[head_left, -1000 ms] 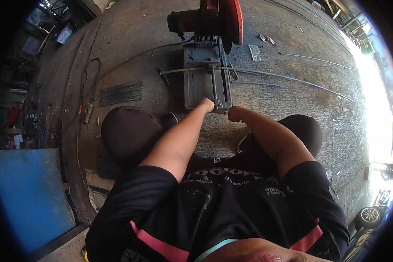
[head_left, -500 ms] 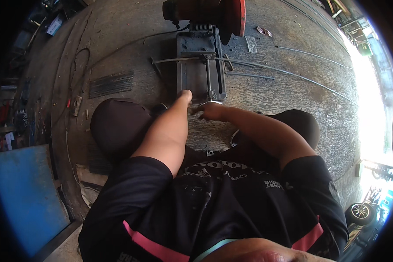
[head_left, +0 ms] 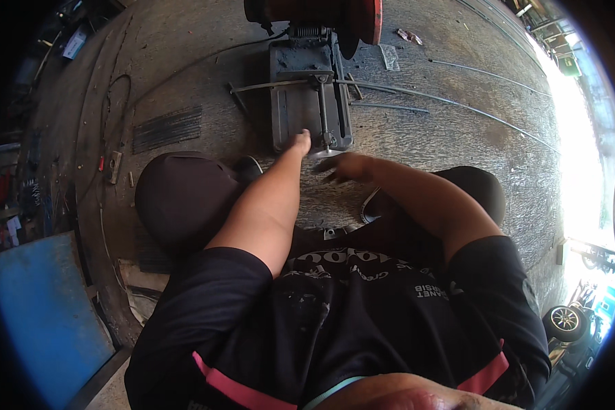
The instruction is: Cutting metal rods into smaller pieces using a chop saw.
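A cut-off saw with a dark grey base [head_left: 288, 113] stands on the floor in front of me, its red blade guard [head_left: 374, 24] at the top. Along the base runs a clamp screw [head_left: 323, 106], with a pale crank handle [head_left: 329, 154] at its near end. A long thin metal rod [head_left: 417, 96] crosses the base by the clamp. My left hand [head_left: 301, 143] is at the base's near edge, left of the screw, its fingers mostly hidden. Just below the crank handle, my right hand [head_left: 348, 168] has its fingers spread, slightly blurred, with nothing seen in them.
Left of the saw lies a bundle of dark thin rods [head_left: 167, 128]. A shorter rod [head_left: 389, 108] lies to the right, and a clear plastic scrap [head_left: 389, 57] behind it. A blue panel [head_left: 51, 314] is at lower left; a wheel [head_left: 566, 322] shows at far right.
My right hand has come off the crank handle, drawing slightly right with its fingers spreading. My left hand has shifted a little right and up along the base edge.
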